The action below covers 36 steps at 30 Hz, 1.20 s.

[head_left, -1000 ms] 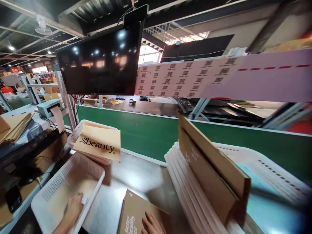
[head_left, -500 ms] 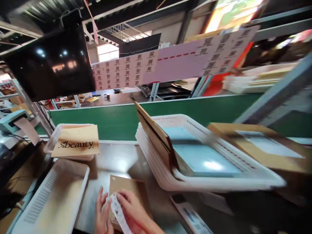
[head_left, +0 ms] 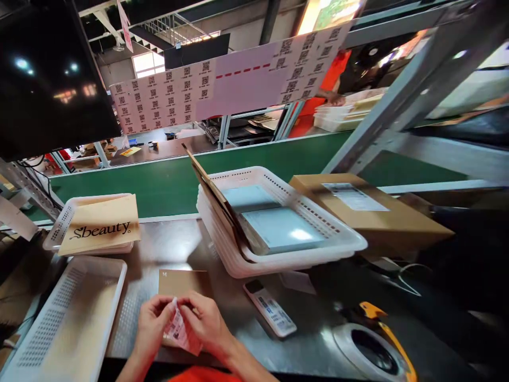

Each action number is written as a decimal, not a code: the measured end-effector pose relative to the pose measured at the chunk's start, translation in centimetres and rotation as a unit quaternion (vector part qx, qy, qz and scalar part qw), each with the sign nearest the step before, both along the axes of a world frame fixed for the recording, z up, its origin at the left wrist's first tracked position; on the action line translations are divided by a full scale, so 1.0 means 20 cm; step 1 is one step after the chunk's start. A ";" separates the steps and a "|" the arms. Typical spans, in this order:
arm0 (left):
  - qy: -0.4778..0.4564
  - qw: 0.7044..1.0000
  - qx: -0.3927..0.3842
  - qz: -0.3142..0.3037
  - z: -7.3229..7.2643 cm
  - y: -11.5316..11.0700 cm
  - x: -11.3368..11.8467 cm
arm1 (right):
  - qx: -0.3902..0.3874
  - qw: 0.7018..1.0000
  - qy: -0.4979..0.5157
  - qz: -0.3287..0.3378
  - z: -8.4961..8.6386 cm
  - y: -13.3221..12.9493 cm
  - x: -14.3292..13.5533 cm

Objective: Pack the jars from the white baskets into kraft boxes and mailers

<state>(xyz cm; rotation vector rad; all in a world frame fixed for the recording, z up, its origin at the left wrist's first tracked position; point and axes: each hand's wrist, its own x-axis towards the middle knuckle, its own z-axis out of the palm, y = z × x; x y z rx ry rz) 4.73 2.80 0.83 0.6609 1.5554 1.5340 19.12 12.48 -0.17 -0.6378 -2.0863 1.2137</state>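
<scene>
My left hand and my right hand are close together near the front edge of the metal table. Both pinch the top of a small, crumpled, pinkish-white printed slip, whose exact kind I cannot make out. The slip hangs down between them, its lower corner pointing toward me. Just beyond and below my fingers lies a flat brown cardboard piece, partly hidden by the hands. A pale phone-shaped device with printed stickers rests to the right of my right hand.
At left stand a white basket and a smaller one holding a "Sbeauty" envelope. Stacked white baskets with pale blue boxes occupy the middle. A carton and a tape dispenser with yellow handle are at right.
The view has shifted right, bringing the tape dispenser into sight. My left fingers, spread beside the slip before, now pinch it together with my right hand.
</scene>
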 end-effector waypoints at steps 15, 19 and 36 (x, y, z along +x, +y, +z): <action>0.063 0.994 0.000 -0.086 -0.10 -0.06 0.05 | 0.229 0.971 0.019 0.063 -0.02 -0.01 0.10; 0.061 0.995 -0.022 -0.080 -0.11 -0.06 0.07 | 0.224 0.972 -0.034 0.065 -0.01 -0.02 0.13; -0.082 0.992 -0.081 -0.057 -0.07 -0.10 0.07 | 0.259 0.963 -0.022 0.070 -0.02 -0.08 0.12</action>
